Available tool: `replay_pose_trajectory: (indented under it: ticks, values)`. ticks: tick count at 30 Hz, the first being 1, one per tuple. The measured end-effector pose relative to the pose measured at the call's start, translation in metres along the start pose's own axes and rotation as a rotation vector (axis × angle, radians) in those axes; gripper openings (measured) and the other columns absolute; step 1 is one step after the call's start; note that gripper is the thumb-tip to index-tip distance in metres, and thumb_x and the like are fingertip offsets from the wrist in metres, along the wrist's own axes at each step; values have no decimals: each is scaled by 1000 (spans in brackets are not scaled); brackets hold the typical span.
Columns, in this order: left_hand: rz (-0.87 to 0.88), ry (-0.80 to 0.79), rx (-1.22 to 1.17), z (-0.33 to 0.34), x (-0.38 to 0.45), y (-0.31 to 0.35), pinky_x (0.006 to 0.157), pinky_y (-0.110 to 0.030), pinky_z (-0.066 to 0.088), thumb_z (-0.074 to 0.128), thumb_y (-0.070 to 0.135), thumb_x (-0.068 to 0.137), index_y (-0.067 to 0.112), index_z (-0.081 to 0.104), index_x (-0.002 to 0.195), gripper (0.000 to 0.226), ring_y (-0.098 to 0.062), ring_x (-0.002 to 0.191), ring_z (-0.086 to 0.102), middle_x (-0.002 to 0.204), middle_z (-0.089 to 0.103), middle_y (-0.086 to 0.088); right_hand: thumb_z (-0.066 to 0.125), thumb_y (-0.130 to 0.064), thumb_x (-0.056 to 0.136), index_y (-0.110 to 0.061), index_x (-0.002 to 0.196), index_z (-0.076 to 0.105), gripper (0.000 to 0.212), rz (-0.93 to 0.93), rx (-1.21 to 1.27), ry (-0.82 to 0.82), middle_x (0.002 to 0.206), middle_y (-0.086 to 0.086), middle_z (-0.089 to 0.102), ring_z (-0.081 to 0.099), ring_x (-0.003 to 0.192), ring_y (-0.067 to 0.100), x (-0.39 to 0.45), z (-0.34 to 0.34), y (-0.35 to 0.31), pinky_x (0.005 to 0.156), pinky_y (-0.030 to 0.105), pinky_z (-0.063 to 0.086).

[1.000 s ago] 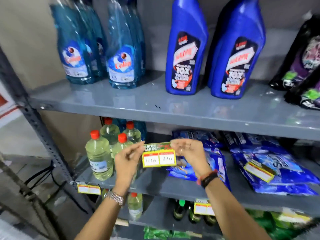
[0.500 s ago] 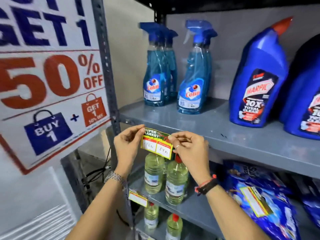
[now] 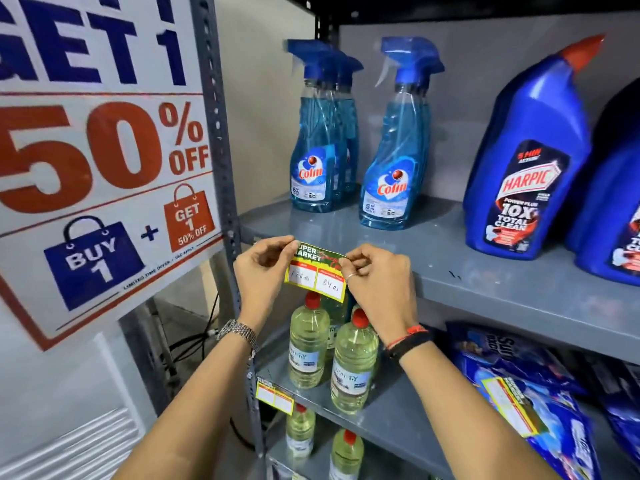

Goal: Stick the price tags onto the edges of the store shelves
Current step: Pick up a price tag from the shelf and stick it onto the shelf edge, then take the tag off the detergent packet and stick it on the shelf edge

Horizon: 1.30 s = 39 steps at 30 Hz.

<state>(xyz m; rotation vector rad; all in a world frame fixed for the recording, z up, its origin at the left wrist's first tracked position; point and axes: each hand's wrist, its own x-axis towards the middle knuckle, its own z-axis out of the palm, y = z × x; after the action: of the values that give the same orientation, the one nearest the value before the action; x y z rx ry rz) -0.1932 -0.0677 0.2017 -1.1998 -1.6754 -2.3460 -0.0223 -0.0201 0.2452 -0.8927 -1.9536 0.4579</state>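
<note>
A yellow, red and green price tag (image 3: 317,274) with handwritten prices is held up against the front edge of the upper grey shelf (image 3: 485,292), near its left end. My left hand (image 3: 263,275) pinches the tag's top left corner. My right hand (image 3: 377,285) pinches its top right corner. The tag tilts down to the right and hangs below the edge, in front of the clear bottles. Another price tag (image 3: 274,394) is stuck on the edge of the lower shelf (image 3: 381,420).
Blue spray bottles (image 3: 394,161) and blue cleaner bottles (image 3: 526,161) stand on the upper shelf. Clear bottles with red caps (image 3: 353,368) and blue packets (image 3: 526,396) fill the lower shelf. A large 50% off sign (image 3: 97,168) hangs left of the perforated upright (image 3: 221,168).
My view and both hands have risen from the lower shelf to the upper shelf's left end. The tag, still held in both hands, now sits against that shelf's front edge.
</note>
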Motion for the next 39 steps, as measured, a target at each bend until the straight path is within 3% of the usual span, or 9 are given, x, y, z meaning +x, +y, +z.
replay_pose_trajectory:
  ticks: [5, 8, 11, 17, 22, 26, 29, 34, 39]
  values:
    - [217, 55, 347, -3, 4, 3, 91, -12, 36, 74, 44, 75, 38, 67, 95, 22, -2, 100, 57, 102, 63, 13, 68, -38, 76, -17, 97, 61, 31, -198, -338, 42, 89, 5, 63, 60, 88, 27, 3, 6, -2, 64, 34, 49]
    - [344, -97, 471, 1, 5, 6, 100, -25, 29, 62, 48, 84, 45, 63, 100, 16, 0, 115, 53, 112, 60, 26, 56, -59, 79, -15, 107, 60, 52, -234, -496, -3, 103, 6, 62, 54, 101, 27, 13, 13, -7, 82, 40, 43]
    - [363, -234, 511, 7, 6, 6, 100, -16, 17, 54, 43, 91, 47, 64, 99, 13, 3, 117, 50, 106, 61, 30, 46, -63, 84, -14, 100, 62, 54, -203, -594, -128, 99, 9, 69, 59, 97, 30, 22, 18, -9, 84, 40, 40]
    - [341, -274, 463, -2, 16, 4, 97, -6, 14, 59, 33, 89, 38, 68, 100, 15, -4, 107, 57, 103, 64, 24, 51, -36, 91, -20, 118, 62, 33, -194, -444, -196, 117, 9, 68, 60, 107, 36, 17, 6, -8, 89, 42, 48]
    - [277, -277, 439, 0, 11, 12, 98, -20, 21, 60, 20, 88, 26, 62, 107, 20, -12, 103, 60, 110, 65, 15, 48, -14, 91, -26, 123, 59, 36, -157, -301, -261, 122, 10, 67, 59, 115, 32, 13, -6, -2, 94, 46, 51]
    - [253, -80, 509, 11, -15, 22, 87, -33, 23, 58, 3, 79, 20, 58, 111, 37, -22, 107, 53, 112, 59, 6, 42, 4, 84, -23, 124, 60, 51, -182, -205, -262, 125, 10, 66, 57, 119, 30, 4, -17, 5, 96, 45, 50]
    - [323, 84, 576, 29, -60, 28, 78, -27, 19, 54, 5, 68, 21, 55, 100, 36, -24, 100, 48, 104, 58, -5, 41, 12, 77, -17, 123, 61, 58, -250, -81, -190, 131, 4, 62, 53, 126, 17, -12, -34, 19, 108, 37, 42]
    - [366, -317, 423, 86, -142, 6, 78, -30, 27, 52, 9, 72, 24, 52, 100, 32, -21, 93, 49, 103, 61, -3, 45, 4, 71, -11, 100, 73, 43, -446, -161, 137, 107, 4, 74, 67, 106, 16, -68, -67, 82, 97, 28, 49]
    - [145, -701, 391, 152, -198, -24, 90, -47, 44, 55, 10, 78, 17, 56, 113, 37, -26, 100, 57, 113, 62, -3, 47, -1, 69, -16, 85, 73, 34, -89, -297, 98, 88, 3, 76, 69, 83, 23, -116, -112, 167, 75, 28, 46]
